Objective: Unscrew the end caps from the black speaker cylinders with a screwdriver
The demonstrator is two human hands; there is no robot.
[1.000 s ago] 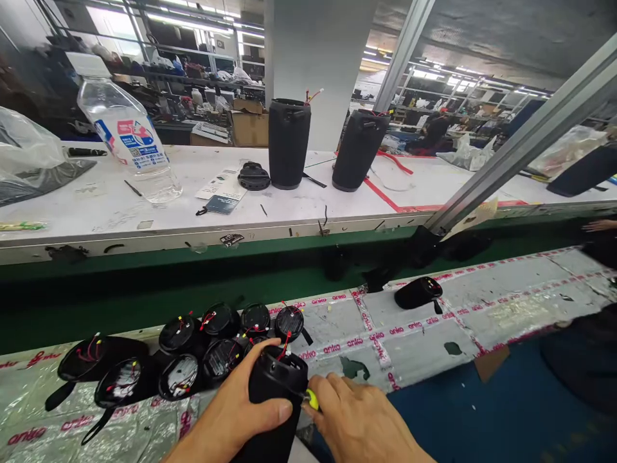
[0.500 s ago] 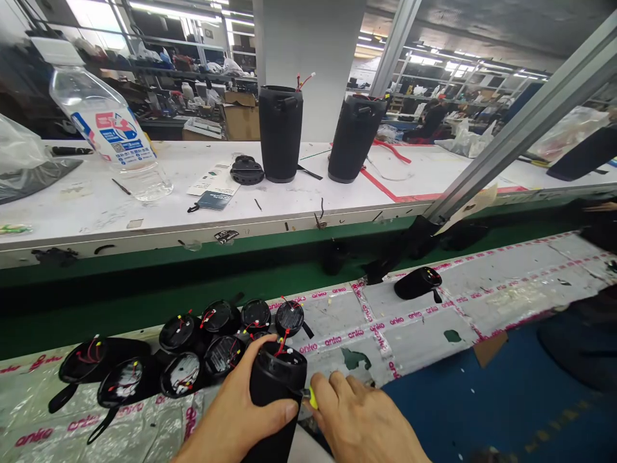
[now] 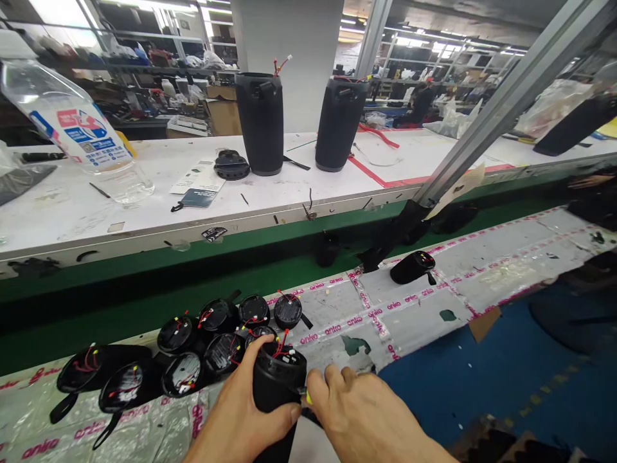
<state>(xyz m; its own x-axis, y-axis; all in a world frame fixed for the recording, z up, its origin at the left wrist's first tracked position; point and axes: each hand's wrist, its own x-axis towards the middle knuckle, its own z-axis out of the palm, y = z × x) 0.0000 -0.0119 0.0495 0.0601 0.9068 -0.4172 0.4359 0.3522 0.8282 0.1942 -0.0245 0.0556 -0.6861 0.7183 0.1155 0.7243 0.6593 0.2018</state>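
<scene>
The left hand [image 3: 245, 408] gripped the black cylinder [image 3: 279, 379] around its upper body, above the lower bench's [image 3: 328, 307] near edge — red wires [image 3: 281, 344] rose from its open top. The right hand [image 3: 369, 408] grasped a yellow-handled tool [image 3: 308, 399], its tip against the cylinder's right side.

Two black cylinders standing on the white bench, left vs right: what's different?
Wires: the left cylinder has red wires sticking up above its rim, ending in a white connector; the right cylinder has its wires low along the rim, with a yellow connector at the edge.
Surroundings: the left cylinder has a black round part beside it; the right cylinder stands near red tape.
Shared: black body, wires at the top.
</scene>
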